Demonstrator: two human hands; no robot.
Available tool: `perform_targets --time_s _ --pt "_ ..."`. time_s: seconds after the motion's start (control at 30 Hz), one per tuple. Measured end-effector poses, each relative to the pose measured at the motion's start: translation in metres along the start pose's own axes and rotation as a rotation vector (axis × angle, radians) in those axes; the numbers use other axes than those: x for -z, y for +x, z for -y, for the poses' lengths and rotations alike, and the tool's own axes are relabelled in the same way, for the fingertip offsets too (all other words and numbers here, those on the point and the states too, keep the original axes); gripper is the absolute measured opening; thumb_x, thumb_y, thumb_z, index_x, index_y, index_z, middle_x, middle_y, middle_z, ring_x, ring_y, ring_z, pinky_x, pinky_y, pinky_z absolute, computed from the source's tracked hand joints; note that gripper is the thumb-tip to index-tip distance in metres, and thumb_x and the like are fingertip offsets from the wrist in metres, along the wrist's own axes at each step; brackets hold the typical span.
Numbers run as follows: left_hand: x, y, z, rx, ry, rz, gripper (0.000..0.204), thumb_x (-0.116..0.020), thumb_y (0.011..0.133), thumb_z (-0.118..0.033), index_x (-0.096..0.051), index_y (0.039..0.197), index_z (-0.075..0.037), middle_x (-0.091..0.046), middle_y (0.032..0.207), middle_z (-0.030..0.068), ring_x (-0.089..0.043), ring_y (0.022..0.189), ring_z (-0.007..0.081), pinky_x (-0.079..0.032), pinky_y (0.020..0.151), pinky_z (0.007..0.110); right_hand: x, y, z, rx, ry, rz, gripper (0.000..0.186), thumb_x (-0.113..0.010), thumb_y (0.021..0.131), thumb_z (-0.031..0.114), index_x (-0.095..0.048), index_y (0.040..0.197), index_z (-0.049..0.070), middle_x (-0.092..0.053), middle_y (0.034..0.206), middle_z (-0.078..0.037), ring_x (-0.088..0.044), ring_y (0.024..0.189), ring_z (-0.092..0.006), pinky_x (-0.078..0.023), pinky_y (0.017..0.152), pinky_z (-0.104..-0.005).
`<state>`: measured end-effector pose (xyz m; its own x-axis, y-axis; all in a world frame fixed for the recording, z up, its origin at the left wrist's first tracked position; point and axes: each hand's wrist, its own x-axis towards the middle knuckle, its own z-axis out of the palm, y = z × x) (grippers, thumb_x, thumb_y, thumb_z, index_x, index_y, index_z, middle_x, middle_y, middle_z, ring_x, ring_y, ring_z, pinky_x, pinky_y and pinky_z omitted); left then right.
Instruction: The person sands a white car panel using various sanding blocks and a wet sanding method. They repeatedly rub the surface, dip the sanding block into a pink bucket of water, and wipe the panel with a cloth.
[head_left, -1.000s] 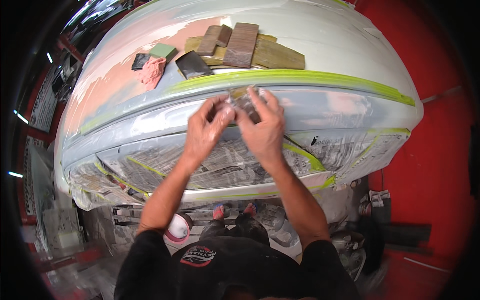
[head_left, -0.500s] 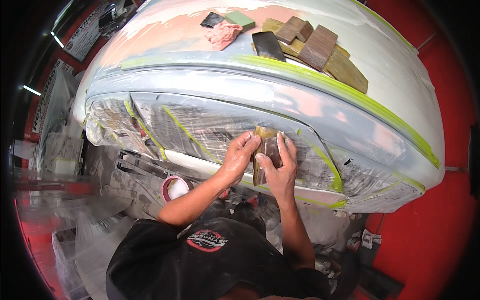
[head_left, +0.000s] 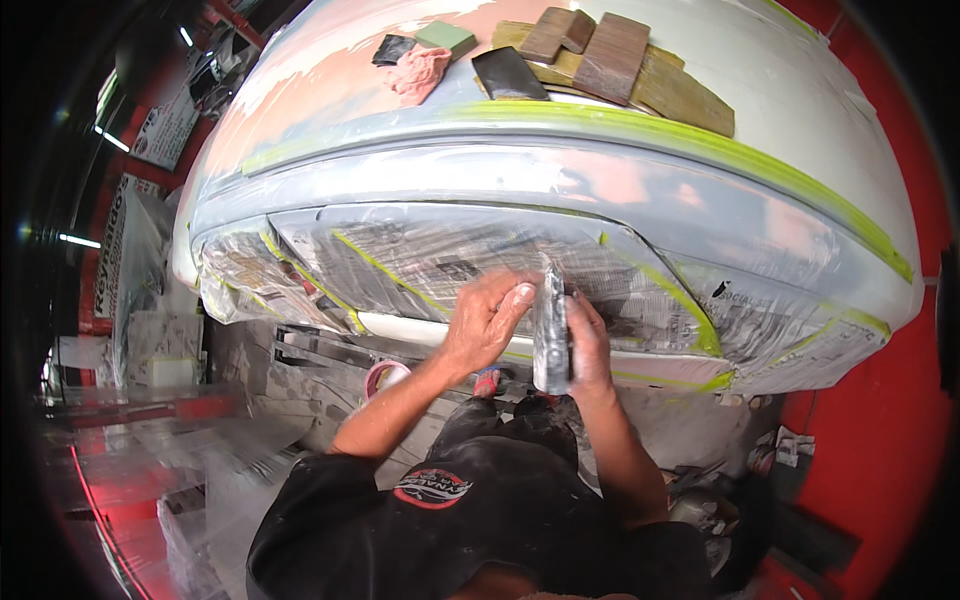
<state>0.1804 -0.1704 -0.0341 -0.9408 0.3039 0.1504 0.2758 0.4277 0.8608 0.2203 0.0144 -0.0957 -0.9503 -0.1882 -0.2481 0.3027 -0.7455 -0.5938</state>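
My right hand (head_left: 592,345) is closed around a grey folded abrasive sheet (head_left: 550,335), held on edge and upright. My left hand (head_left: 485,322) sits beside it, fingertips touching the sheet's upper end. Both hands are in front of the lower rear of a car body (head_left: 600,180) in grey primer with pink filler patches. Behind the hands, that area is masked with newspaper, plastic film (head_left: 420,260) and yellow-green tape (head_left: 700,140).
On top of the car body lie several brown sanding blocks (head_left: 610,55), a green block (head_left: 447,37), a pink rag (head_left: 418,72) and a dark abrasive sheet (head_left: 505,72). A round tape roll (head_left: 385,376) shows below my left forearm. A red wall (head_left: 880,440) stands at right.
Both hands have dropped from the taped upper edge to the lower masked area. The sheet, flat under both palms before, now stands on edge in my right hand.
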Motion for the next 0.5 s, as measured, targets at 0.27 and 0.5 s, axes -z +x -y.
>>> perform_targets --time_s 0.27,0.5 --pt "0.017 0.137 0.019 -0.698 1.004 0.163 0.098 -0.043 0.094 -0.075 -0.035 0.157 -0.001 -0.033 0.164 0.0224 -0.027 0.154 0.0399 -0.024 0.126 0.051 0.054 -0.078 0.02 0.032 0.252 -0.108 0.059 -0.056 0.102 0.032 -0.045 0.151 0.001 -0.066 0.126 -0.015 -0.069 0.102 -0.0217 -0.058 0.085 -0.035" --pt "-0.1 0.186 -0.027 -0.898 0.916 0.136 0.111 -0.042 0.088 -0.084 -0.038 0.152 0.008 -0.036 0.16 0.0276 -0.03 0.153 0.0412 -0.027 0.125 0.05 0.106 -0.134 0.022 0.106 0.456 -0.343 0.065 -0.044 0.105 0.046 -0.048 0.147 -0.004 -0.066 0.131 -0.025 -0.073 0.098 -0.034 -0.062 0.083 -0.0431"
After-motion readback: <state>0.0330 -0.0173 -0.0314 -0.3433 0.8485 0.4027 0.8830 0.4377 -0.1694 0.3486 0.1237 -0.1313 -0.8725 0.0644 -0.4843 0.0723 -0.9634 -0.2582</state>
